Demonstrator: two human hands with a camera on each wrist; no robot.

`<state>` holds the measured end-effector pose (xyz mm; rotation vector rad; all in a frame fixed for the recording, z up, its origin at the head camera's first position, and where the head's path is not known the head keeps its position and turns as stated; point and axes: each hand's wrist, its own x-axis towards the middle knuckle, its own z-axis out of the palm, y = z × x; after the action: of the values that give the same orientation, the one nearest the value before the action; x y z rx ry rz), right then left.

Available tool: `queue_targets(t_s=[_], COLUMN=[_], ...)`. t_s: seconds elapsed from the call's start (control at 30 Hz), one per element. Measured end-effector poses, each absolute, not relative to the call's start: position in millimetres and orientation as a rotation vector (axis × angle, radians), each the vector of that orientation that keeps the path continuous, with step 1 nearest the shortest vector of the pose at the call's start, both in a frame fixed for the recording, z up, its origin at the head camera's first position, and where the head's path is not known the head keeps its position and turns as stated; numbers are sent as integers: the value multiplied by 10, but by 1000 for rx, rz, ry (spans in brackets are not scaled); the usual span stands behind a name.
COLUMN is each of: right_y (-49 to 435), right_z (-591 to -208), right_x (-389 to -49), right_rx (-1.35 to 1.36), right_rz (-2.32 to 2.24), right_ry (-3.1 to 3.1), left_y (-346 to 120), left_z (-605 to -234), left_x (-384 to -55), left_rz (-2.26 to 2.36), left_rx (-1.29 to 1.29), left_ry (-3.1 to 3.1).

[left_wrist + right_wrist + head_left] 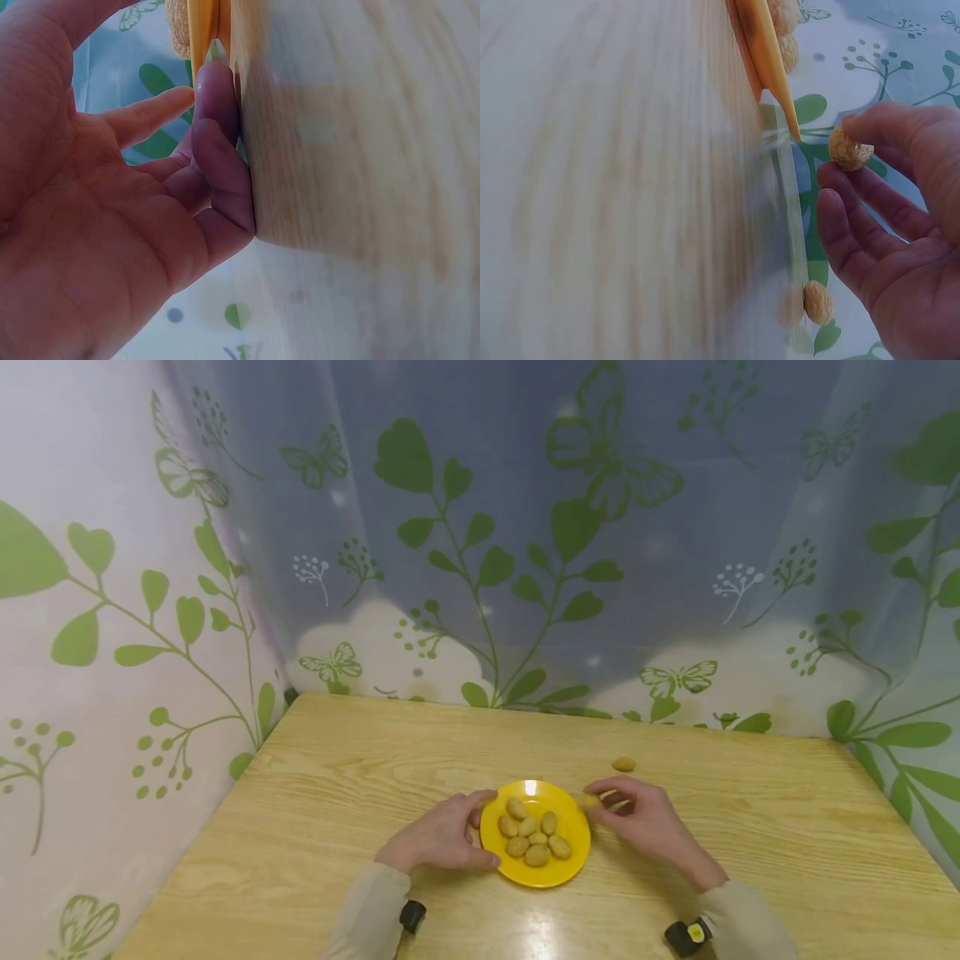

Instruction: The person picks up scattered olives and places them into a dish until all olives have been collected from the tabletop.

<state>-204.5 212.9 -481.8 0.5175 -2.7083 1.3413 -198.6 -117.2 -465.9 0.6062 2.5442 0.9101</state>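
Note:
A yellow plate (551, 875) sits on the wooden table with several wrinkled tan walnuts (536, 856) in it. At the plate's left side, my left hand (446, 835) holds the rim, thumb at the near edge and fingers at the far edge. In the left wrist view the curled fingers (214, 97) rest low against the table, right at the rim. My right hand (645, 818) pinches one walnut (850, 148) between thumb and fingertips, just beyond the plate's right rim. Another walnut (624, 764) lies on the table behind the right hand.
The wooden table (360, 752) reaches back to a patterned curtain (510, 527) with green leaves and butterflies. A second curtain side (112, 610) borders the table's left. Black straps with small devices (686, 935) sit on both wrists.

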Motion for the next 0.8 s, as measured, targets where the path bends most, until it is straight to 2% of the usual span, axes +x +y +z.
queue_targets(t_s=[0.8], right_y=[1862], right_z=[-4799], right_x=[-2173], right_rx=[664], right_rz=[1418], right_ry=[-2716], left_y=[-1187], left_z=[-4657], left_x=[-1993], left_rz=[912], left_rx=[631], left_ry=[2548])
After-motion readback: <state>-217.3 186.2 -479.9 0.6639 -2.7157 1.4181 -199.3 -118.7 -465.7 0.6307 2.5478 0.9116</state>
